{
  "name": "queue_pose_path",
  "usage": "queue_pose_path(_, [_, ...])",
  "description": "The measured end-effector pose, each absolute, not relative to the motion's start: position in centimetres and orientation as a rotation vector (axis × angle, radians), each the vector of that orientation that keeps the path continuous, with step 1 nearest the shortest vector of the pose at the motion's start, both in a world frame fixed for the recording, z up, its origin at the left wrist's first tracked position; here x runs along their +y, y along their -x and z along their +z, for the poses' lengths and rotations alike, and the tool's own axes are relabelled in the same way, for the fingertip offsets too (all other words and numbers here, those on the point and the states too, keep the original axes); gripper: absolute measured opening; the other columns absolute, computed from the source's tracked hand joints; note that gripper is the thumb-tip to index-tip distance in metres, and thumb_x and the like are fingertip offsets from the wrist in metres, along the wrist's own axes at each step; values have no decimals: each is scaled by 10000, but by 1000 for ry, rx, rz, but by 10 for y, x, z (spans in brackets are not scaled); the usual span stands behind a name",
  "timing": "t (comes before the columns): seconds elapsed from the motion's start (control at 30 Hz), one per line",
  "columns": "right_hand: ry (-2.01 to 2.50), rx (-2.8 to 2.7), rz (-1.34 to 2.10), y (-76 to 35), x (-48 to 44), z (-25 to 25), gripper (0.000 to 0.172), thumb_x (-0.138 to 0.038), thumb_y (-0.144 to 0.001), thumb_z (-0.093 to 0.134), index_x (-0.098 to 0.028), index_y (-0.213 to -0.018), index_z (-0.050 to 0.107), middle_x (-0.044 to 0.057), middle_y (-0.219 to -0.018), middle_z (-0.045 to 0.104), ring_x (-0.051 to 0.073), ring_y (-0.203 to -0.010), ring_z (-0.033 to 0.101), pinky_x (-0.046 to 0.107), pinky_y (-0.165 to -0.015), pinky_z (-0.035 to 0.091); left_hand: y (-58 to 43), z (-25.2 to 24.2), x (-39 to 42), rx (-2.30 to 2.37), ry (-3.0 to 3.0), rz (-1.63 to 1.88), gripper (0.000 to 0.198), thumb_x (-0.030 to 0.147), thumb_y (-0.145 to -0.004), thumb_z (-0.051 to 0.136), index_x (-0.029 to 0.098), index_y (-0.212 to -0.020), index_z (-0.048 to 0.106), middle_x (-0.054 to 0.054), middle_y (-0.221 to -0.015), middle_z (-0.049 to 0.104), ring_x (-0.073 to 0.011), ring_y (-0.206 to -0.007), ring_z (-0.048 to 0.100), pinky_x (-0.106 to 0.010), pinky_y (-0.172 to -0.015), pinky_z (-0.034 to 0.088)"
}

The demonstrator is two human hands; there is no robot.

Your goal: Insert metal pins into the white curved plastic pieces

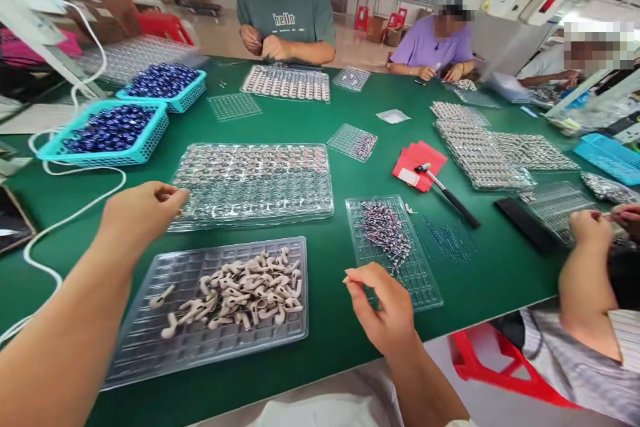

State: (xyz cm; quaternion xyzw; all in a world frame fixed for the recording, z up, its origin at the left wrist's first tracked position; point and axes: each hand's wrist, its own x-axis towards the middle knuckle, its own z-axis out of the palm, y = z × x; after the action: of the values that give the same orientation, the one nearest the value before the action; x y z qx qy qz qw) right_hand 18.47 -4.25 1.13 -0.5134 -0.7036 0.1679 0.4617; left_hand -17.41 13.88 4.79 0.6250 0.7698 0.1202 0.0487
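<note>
My left hand [137, 217] is closed in a pinch at the left edge of a clear blister tray [250, 190], whose back rows hold small round parts. Anything between those fingertips is too small to make out. In front of me a dark-looking clear tray [135, 340] carries a heap of white earbud stem shells [250, 290]. My right hand [385, 307] hovers to the right of that heap, thumb and forefinger tips nearly meeting; what they pinch, if anything, is unclear. Just beyond it, small wired parts [385, 230] are piled on another clear tray [425, 290].
Two turquoise baskets [145, 150] of shiny blue pieces stand at left beside a white cable [35, 240]. A hammer [450, 197] lies by red packets [413, 163] and thin blue wires [447, 240]. Co-workers sit across and at right, near filled trays [475, 153].
</note>
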Motion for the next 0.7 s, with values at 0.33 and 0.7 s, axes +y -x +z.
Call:
queue_pose_path(0.33, [1748, -1955, 300, -301, -44, 10, 174, -213, -936, 525, -227, -993, 688, 50, -926, 709, 187, -846, 666, 319, -742, 546, 91, 57, 49, 1440, -1605, 707, 463, 529, -832, 627, 252, -1202, 610, -16, -914, 739, -219, -810, 668, -291, -699, 533])
queue_pose_path(0.7, [1636, -2363, 273, -305, -22, 0, 206, -94, -904, 555, -219, -974, 702, 58, -951, 660, 198, -886, 638, 355, -783, 547, 31, 51, 18, 959, -1404, 442, 244, 444, -897, 587, 218, -954, 658, -16, -771, 626, -144, -673, 562, -217, -584, 481])
